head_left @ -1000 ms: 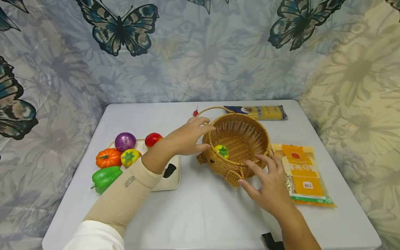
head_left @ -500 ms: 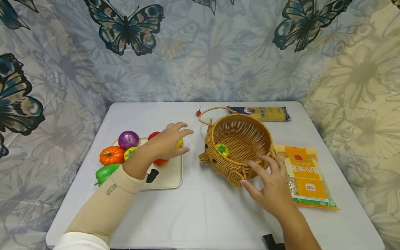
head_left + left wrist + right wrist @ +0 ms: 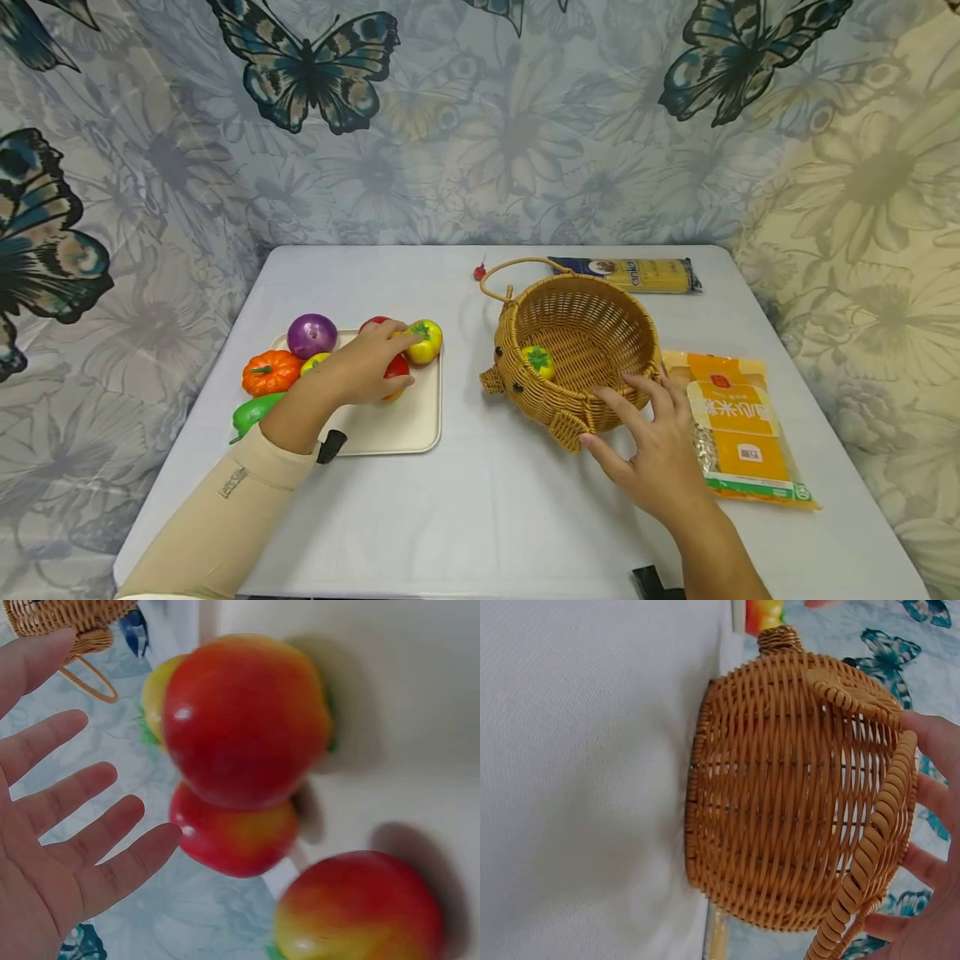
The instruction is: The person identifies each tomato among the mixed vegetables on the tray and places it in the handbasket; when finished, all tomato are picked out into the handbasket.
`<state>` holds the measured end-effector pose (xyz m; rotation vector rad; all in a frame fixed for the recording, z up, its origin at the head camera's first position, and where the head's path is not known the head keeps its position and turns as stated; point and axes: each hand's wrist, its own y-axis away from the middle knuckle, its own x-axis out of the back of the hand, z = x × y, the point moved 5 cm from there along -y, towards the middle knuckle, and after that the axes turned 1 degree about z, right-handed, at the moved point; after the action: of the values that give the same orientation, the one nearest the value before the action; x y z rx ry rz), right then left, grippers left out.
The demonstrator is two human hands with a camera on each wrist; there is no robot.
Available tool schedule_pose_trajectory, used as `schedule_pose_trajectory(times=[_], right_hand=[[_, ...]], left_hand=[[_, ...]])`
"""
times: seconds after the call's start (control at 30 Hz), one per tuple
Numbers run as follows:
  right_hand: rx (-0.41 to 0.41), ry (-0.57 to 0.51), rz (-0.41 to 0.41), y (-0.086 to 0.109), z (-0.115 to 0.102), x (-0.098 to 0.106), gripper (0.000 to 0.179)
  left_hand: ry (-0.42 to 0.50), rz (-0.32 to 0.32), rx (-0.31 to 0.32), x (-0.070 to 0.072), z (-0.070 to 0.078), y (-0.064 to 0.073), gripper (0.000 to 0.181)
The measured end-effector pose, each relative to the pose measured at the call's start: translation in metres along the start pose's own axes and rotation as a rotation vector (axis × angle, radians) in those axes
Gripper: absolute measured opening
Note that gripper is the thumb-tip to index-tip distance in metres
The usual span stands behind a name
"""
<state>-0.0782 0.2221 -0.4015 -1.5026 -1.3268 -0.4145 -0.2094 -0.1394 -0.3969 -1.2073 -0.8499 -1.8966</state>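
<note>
My left hand [image 3: 367,362] is over the beige tray [image 3: 416,433], with spread fingers above red toy fruits. In the left wrist view, its fingers are apart from the large red-and-yellow fruit [image 3: 244,720], and the little finger is close to a second red fruit [image 3: 236,836]. By the fingertips sits a yellow fruit with a green top [image 3: 425,342]. My right hand [image 3: 660,446] holds the rim of a pig-shaped wicker basket [image 3: 525,392], fingertips over the edge and thumb at the ear. Inside the basket lies a yellow fruit with a green top [image 3: 538,362].
A purple vegetable [image 3: 312,336], an orange pumpkin [image 3: 272,372] and a green pepper [image 3: 253,415] are at the tray's left side. Right of the basket lies an orange grain packet [image 3: 738,425]. A yellow-and-blue pasta packet [image 3: 645,275] is behind it, near a small red item [image 3: 479,272].
My left hand has moved away from the basket, leftward to the fruits on the tray. The right hand stays at the basket rim.
</note>
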Motion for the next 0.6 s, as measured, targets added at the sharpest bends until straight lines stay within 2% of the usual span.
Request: schedule_pose_trajectory(times=[0.17, 0.47, 0.6], right_hand=[[0.001, -0.009, 0.004, 0.0, 0.0, 0.0, 0.06], [-0.013, -0.012, 0.004, 0.001, -0.001, 0.0, 0.059], [-0.015, -0.011, 0.003, 0.0, 0.0, -0.001, 0.059]], left_hand=[[0.005, -0.003, 0.009, -0.008, -0.008, 0.007, 0.053], [-0.021, -0.026, 0.054, -0.025, -0.023, 0.01, 0.05], [-0.02, -0.026, 0.051, -0.029, -0.025, 0.011, 0.051]])
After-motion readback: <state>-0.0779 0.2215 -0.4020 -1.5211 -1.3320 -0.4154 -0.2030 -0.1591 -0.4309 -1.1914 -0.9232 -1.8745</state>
